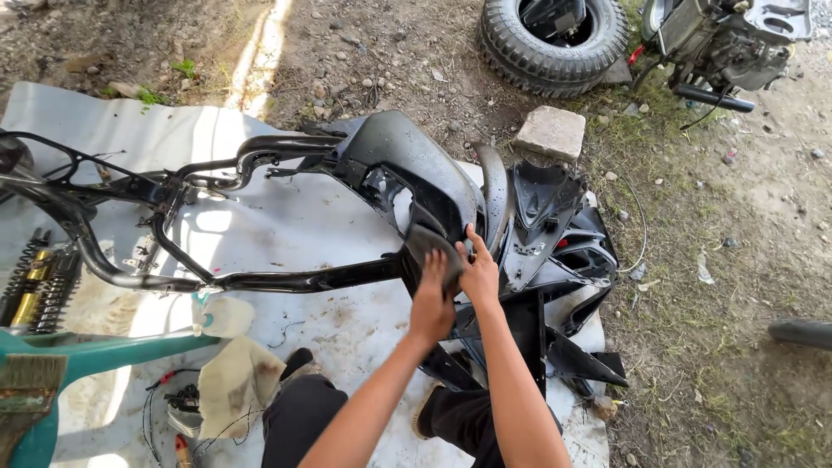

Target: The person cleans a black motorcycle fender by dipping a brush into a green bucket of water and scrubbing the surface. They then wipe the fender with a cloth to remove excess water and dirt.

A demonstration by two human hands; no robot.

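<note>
Head view: left hand and right hand sit side by side at centre frame, both closed around the edge of a black plastic fairing panel fixed to a bare scooter frame. Frame lies on a white tarp. Knobby tyre at one o'clock, stone block beside it. Shock absorbers at nine o'clock.

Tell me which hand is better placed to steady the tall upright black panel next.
Right, probably. The right hand already rests at the inner edge of the black scooter fairing, directly beside the upright black panel. The left hand sits lower, pressing the dark curved piece, farther from that panel.
</note>
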